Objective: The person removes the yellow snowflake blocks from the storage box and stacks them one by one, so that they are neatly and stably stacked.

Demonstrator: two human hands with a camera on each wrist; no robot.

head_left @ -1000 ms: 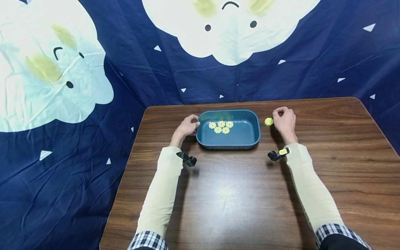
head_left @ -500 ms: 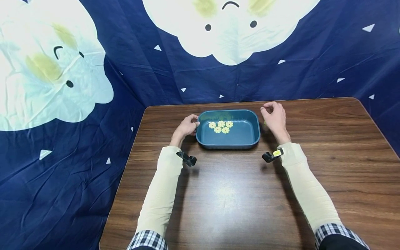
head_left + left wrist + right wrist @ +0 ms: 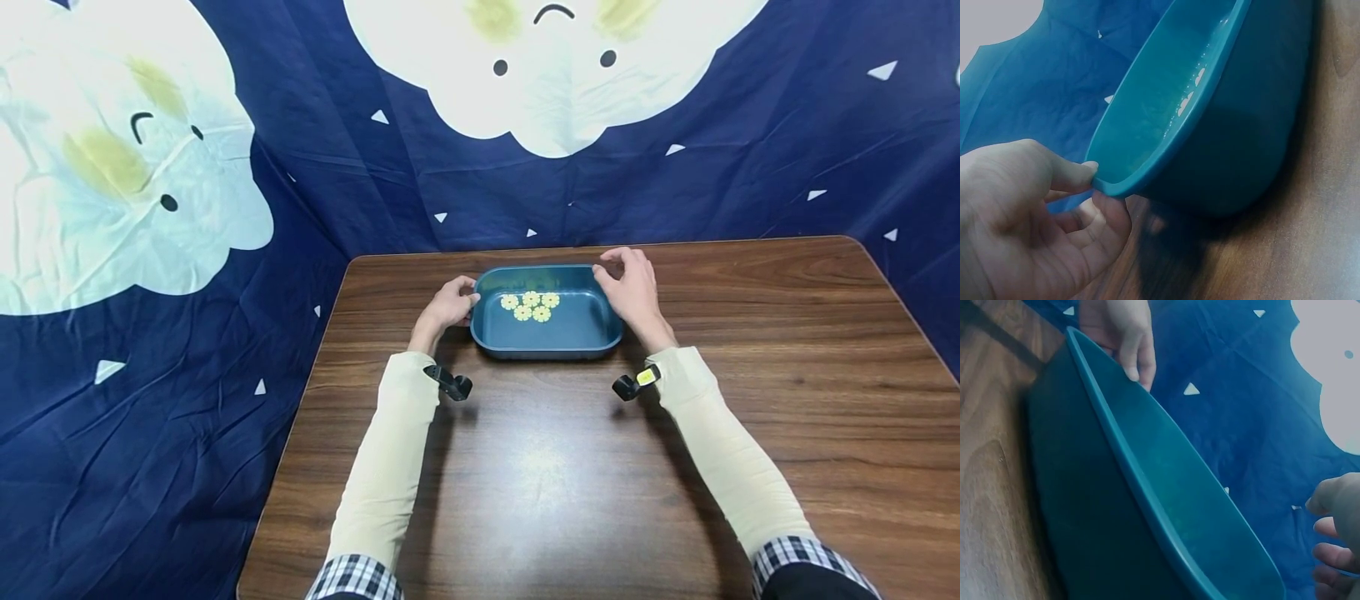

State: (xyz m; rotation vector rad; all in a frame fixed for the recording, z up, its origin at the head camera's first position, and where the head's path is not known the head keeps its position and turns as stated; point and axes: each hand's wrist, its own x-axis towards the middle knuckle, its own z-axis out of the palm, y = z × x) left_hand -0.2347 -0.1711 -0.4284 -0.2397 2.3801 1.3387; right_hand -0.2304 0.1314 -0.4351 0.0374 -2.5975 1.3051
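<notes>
A teal rectangular basin (image 3: 577, 325) stands on the table, with several pale yellow flower shapes (image 3: 530, 305) on its floor; whether printed or loose, I cannot tell. At its left end my left hand (image 3: 447, 305) pinches the rim, thumb on top and fingers beneath, as the left wrist view shows on the basin (image 3: 1235, 144). Over the basin's right end is my right hand (image 3: 633, 290). Its thumb and fingers are apart and loosely bent, and nothing shows between them in the right wrist view of that hand (image 3: 1340, 531). The small yellow-green piece seen earlier is out of sight.
The brown wood-grain table (image 3: 540, 500) spreads in front of the basin and to both sides. A dark blue cloth (image 3: 570, 200) with white cloud faces hangs just behind the table's back edge and along its left side.
My right hand has moved left from the table's right part to the basin's right end, its fingers spreading. The small yellow-green piece has dropped out of view. My left hand has stayed put.
</notes>
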